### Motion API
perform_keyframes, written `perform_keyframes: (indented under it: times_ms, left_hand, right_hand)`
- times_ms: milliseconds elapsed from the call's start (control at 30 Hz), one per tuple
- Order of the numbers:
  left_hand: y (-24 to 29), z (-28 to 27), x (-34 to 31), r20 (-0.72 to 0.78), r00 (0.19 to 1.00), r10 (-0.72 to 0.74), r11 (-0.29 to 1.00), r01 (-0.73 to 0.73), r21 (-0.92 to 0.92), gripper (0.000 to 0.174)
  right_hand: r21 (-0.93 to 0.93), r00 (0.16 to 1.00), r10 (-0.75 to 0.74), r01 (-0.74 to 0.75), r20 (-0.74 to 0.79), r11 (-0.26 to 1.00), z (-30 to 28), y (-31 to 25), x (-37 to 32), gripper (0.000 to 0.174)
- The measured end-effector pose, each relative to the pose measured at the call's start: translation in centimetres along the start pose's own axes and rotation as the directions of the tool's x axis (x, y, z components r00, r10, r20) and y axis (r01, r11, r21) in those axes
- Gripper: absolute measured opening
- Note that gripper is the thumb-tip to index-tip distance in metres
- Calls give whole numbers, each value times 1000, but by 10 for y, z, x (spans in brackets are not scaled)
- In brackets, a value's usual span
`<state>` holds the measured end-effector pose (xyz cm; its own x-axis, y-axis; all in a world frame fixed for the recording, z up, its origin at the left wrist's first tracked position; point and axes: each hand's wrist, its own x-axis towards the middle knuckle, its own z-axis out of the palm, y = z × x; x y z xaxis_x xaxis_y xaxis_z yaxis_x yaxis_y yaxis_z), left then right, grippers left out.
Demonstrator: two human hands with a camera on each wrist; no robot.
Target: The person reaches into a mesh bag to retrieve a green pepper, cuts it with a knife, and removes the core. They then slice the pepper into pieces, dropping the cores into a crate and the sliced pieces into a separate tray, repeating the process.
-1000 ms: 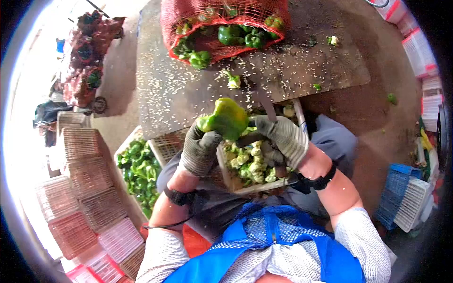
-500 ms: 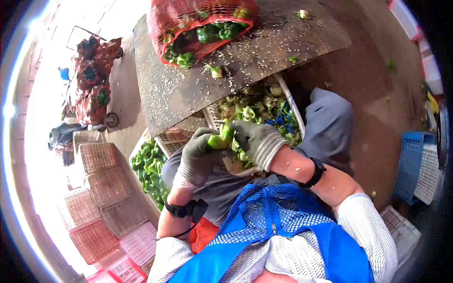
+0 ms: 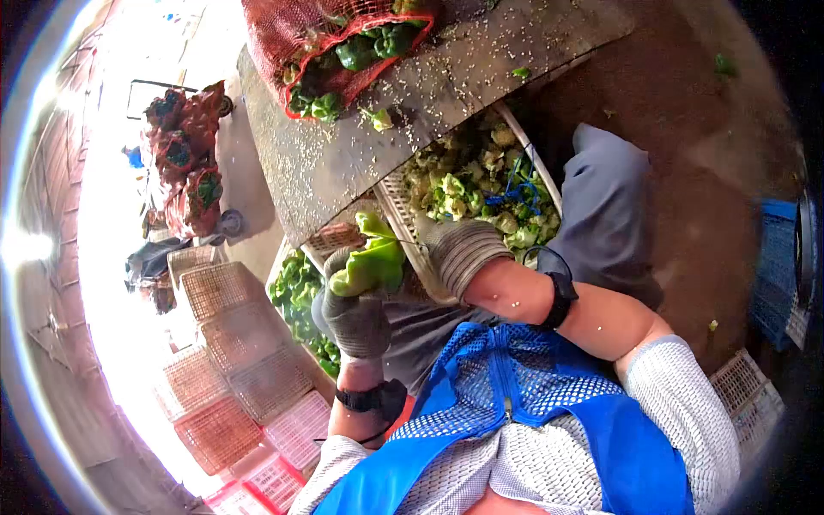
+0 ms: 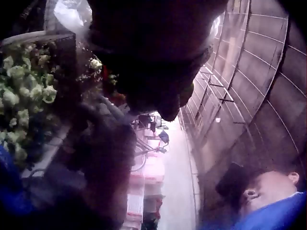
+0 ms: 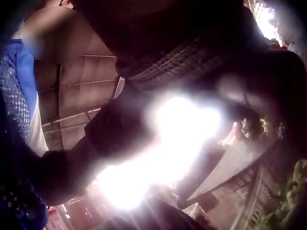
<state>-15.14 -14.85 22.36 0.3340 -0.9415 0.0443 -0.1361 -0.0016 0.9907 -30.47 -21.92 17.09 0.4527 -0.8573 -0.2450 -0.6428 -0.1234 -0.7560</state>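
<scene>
My gloved left hand [image 3: 356, 322] grips a bright green bell pepper [image 3: 373, 262] above my lap, left of the crate of trimmings. To its right is my gloved right hand [image 3: 468, 253], fingers curled, overlapping the near side of the slatted crate [image 3: 532, 150]. A thin dark edge of a knife [image 3: 410, 243] shows at the right fingertips, pointing toward the pepper; its handle is hidden in the glove. Pale green pepper cores [image 3: 451, 193] and a blue cord [image 3: 515, 193] fill that crate. Both wrist views are mostly dark, with the pepper hidden in them.
A seed-strewn board [image 3: 515, 43] lies ahead, bearing a red mesh sack [image 3: 275, 51] of peppers and a loose core [image 3: 378, 120]. Whole green peppers [image 3: 300, 296] fill a crate at my left. Stacked crates [image 3: 227, 292] and a loaded trolley [image 3: 184, 163] stand farther left, a blue crate [image 3: 772, 266] right.
The pepper and left hand have moved left and down, away from the crate of cores. The right hand has drawn apart from the pepper. The head view has swung to the right.
</scene>
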Motion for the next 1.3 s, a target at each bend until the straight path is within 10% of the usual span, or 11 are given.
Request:
perform_keyframes:
  times_ms: [200,267,500,700,833,1233,1300]
  left_hand:
    - [-4,-21,3,18,974,-225,967,226,-120,38]
    - [19,-6,0,66,894,-442,578,341,-741,46]
    - [-17,16,9,233,899,-370,870,423,-252,37]
    - [-41,22,5,208,978,35,956,-93,278,41]
    - [-35,26,7,135,990,-45,987,24,160,39]
    - [-2,4,7,81,965,-251,916,264,-302,34]
    - [-24,-26,8,143,957,-251,962,230,150,49]
  right_hand:
    - [22,999,34,-35,28,999,-12,11,0,22]
    - [-9,995,85,-85,47,996,2,28,10,21]
    - [48,998,64,-64,3,997,-7,43,5,21]
    - [74,998,55,-56,13,996,-14,22,-2,19]
    - [49,999,6,-4,-34,999,-4,29,-2,46]
    - [-34,996,92,-92,-13,995,24,51,14,21]
    - [186,988,153,-149,-9,971,31,57,20,23]
